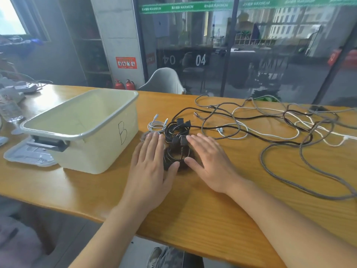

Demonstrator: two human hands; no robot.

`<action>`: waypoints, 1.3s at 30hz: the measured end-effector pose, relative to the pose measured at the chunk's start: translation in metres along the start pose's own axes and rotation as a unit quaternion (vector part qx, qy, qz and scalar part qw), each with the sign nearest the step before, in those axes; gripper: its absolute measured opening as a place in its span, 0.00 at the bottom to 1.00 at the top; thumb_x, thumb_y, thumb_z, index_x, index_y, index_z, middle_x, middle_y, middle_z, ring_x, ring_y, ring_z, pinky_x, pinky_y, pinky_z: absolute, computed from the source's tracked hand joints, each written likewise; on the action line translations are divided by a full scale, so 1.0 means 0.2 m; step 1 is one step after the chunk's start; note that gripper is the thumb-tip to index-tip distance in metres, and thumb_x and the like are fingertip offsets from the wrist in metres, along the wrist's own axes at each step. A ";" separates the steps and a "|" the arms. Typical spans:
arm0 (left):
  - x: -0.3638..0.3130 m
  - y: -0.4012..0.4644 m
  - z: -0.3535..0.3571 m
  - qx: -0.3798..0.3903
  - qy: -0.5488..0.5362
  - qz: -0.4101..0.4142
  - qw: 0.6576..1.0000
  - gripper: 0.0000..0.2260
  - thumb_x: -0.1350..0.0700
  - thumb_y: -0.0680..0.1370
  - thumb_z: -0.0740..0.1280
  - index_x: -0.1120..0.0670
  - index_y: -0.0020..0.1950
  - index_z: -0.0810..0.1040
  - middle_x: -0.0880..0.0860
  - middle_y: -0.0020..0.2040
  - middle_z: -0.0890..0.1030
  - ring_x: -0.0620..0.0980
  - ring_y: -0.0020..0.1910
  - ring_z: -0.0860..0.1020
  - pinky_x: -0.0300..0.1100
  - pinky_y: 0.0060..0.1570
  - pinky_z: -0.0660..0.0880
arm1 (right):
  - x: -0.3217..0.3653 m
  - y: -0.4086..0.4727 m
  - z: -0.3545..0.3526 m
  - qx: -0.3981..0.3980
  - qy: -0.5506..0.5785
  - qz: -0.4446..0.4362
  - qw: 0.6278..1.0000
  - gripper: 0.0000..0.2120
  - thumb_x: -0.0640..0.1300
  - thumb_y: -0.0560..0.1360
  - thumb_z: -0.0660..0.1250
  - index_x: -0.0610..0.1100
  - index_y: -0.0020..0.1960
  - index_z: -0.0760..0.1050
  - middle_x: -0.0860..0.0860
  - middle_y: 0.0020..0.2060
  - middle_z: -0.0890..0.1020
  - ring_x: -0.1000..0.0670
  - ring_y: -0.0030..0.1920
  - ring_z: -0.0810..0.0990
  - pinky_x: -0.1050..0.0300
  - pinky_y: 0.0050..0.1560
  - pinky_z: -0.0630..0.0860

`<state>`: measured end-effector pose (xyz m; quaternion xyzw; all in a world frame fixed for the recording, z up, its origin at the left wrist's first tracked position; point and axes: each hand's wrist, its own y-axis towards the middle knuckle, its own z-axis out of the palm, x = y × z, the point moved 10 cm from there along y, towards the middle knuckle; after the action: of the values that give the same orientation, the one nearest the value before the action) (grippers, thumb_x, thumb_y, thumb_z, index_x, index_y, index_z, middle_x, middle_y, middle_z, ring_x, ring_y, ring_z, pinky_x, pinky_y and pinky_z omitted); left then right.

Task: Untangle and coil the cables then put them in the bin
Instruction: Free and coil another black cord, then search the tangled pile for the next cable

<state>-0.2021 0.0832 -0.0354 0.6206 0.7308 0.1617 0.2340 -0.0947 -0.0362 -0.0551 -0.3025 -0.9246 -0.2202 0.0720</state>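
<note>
The coiled black cables [176,144] lie mid-worktop, just beside the empty bin [81,120], with a loose tangle [280,124] spread toward the right edge. A black lead still runs into that tangle, so lifting the coils could drag it and spring them loose. The left hand [152,163] and right hand [208,161] flank the coils, fingers [195,140] straight, touching, gripping nothing.

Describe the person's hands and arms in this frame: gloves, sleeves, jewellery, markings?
Both hands are bare: no gloves on the left hand or the right hand. The forearms are uncovered all the way to the bottom edge of the frame, so no sleeves or cuffs show. No watch, bracelet or ring is visible on either side, and no tape, markers or tattoos. Nails look short and unpainted.
</note>
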 end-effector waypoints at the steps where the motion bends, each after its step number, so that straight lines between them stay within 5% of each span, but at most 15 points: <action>1: -0.06 0.03 0.03 0.007 -0.001 0.013 1.000 0.34 0.38 0.84 0.51 0.58 0.83 0.57 0.55 0.83 0.59 0.51 0.84 0.52 0.50 0.82 0.50 | -0.06 -0.02 -0.02 -0.004 -0.008 0.010 1.000 0.36 0.69 0.82 0.45 0.51 0.84 0.55 0.54 0.82 0.60 0.53 0.83 0.52 0.49 0.83 0.47; 12: -0.66 0.34 0.46 0.086 -0.012 0.105 0.991 0.38 0.36 0.81 0.46 0.59 0.84 0.54 0.57 0.84 0.57 0.54 0.84 0.52 0.52 0.81 0.53 | -0.75 -0.25 -0.25 0.002 -0.072 0.095 0.993 0.31 0.59 0.85 0.57 0.53 0.84 0.53 0.55 0.83 0.56 0.53 0.83 0.51 0.52 0.83 0.48; 18: -0.71 0.53 0.68 0.126 -0.045 0.050 0.990 0.36 0.37 0.84 0.53 0.57 0.85 0.49 0.54 0.85 0.53 0.53 0.84 0.47 0.48 0.81 0.46 | -0.99 -0.32 -0.35 -0.004 -0.061 0.153 0.986 0.32 0.57 0.85 0.58 0.54 0.85 0.50 0.57 0.83 0.54 0.55 0.83 0.50 0.53 0.82 0.48; 26: -0.78 0.63 0.77 0.167 -0.103 0.058 0.979 0.23 0.44 0.85 0.60 0.51 0.77 0.69 0.50 0.78 0.69 0.51 0.77 0.66 0.46 0.74 0.62 | -0.97 -0.26 -0.29 0.008 -0.052 0.128 0.990 0.27 0.53 0.86 0.58 0.54 0.83 0.57 0.60 0.83 0.56 0.57 0.82 0.52 0.56 0.81 0.48; 30: -0.72 0.66 0.72 0.122 -0.154 0.023 0.980 0.13 0.53 0.85 0.62 0.52 0.68 0.79 0.49 0.66 0.79 0.51 0.65 0.76 0.43 0.61 0.72 | -0.98 -0.23 -0.22 0.050 -0.046 0.133 0.989 0.25 0.54 0.87 0.55 0.54 0.83 0.59 0.60 0.82 0.59 0.58 0.82 0.53 0.56 0.81 0.48; 36: -0.59 0.67 0.67 0.088 -0.209 -0.030 0.974 0.14 0.56 0.85 0.62 0.51 0.68 0.80 0.48 0.64 0.82 0.52 0.62 0.78 0.43 0.57 0.73 | -0.95 -0.22 -0.23 0.059 -0.062 0.131 0.988 0.26 0.56 0.86 0.56 0.55 0.83 0.59 0.60 0.78 0.65 0.56 0.78 0.58 0.55 0.78 0.54; 39: -0.51 0.68 0.65 0.074 -0.208 -0.068 0.973 0.14 0.56 0.86 0.60 0.52 0.70 0.79 0.50 0.64 0.82 0.54 0.62 0.78 0.44 0.56 0.72 | -0.95 -0.22 -0.21 0.087 -0.059 0.133 0.986 0.29 0.60 0.86 0.54 0.57 0.84 0.51 0.63 0.82 0.53 0.58 0.81 0.49 0.54 0.81 0.48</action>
<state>-0.0059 -0.0006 -0.0579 0.6054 0.7162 -0.0417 0.3447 0.0330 -0.1862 -0.0843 -0.4282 -0.8941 -0.1096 0.0722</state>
